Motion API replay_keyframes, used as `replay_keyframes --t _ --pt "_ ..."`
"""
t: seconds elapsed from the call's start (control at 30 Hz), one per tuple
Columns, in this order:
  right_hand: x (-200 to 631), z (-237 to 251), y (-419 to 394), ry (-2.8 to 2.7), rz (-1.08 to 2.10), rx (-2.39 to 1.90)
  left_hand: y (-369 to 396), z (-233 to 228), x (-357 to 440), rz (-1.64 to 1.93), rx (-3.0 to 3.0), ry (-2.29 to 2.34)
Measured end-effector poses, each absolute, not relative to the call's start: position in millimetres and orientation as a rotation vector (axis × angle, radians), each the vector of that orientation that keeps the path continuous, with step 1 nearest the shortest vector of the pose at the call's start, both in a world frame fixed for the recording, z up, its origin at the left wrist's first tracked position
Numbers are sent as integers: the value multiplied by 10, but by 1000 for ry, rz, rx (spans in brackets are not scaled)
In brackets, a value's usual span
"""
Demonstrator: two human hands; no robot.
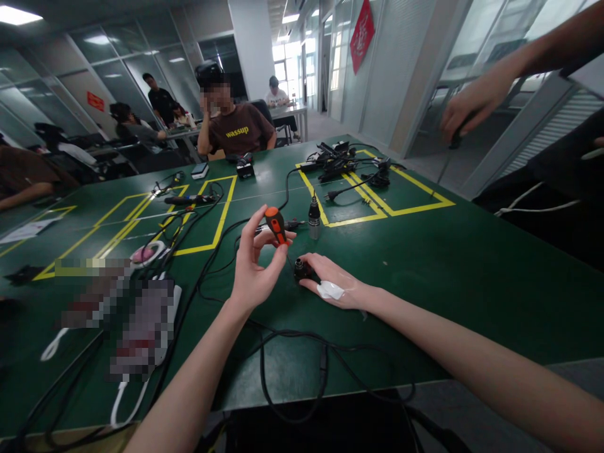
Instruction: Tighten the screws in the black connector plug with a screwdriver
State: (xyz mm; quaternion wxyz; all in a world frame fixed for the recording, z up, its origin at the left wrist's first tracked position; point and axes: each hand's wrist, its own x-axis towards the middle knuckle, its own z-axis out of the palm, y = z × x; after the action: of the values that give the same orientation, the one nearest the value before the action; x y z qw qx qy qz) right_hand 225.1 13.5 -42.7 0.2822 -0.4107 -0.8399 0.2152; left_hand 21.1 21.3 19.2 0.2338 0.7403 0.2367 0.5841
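Observation:
My left hand is raised over the table, its thumb and fingers closed on a screwdriver with an orange and black handle. The screwdriver's thin shaft slants down toward a small black cylindrical part, and whether the tip touches it I cannot tell. That part is gripped by my right hand, which rests on the green table. A white patch sticks to the back of this hand near the thumb. Just beyond stands a small bottle-like piece with a black pointed top and a clear base.
Black cables loop across the near edge of the table. At left lie two blurred phone-like devices. Tangled black plugs and cords sit behind. From the right, another person's hand holds a thin-shafted tool.

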Motion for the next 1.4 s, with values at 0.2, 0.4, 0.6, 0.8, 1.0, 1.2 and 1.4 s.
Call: replay_keyframes --t 0.2,0.4,0.6,0.8,1.0,1.2,1.4 --pt "2244 -411 129 -2251 586 -1112 262 143 219 1639 1959 654" --pt "2243 -400 128 -2253 599 -1111 258 176 214 1637 1854 721" --pt "2245 -407 133 -2251 585 -1122 200 205 215 1539 1865 661" --pt "2249 -393 125 -2247 589 -1137 204 176 217 1542 1892 639" --pt "2243 -399 127 -2241 603 -1120 185 225 228 1541 1839 744" --pt "2247 -399 125 -2258 599 -1126 181 236 239 1528 1787 728" --pt "2263 -399 117 -2235 607 -1110 199 181 250 1519 1859 606"
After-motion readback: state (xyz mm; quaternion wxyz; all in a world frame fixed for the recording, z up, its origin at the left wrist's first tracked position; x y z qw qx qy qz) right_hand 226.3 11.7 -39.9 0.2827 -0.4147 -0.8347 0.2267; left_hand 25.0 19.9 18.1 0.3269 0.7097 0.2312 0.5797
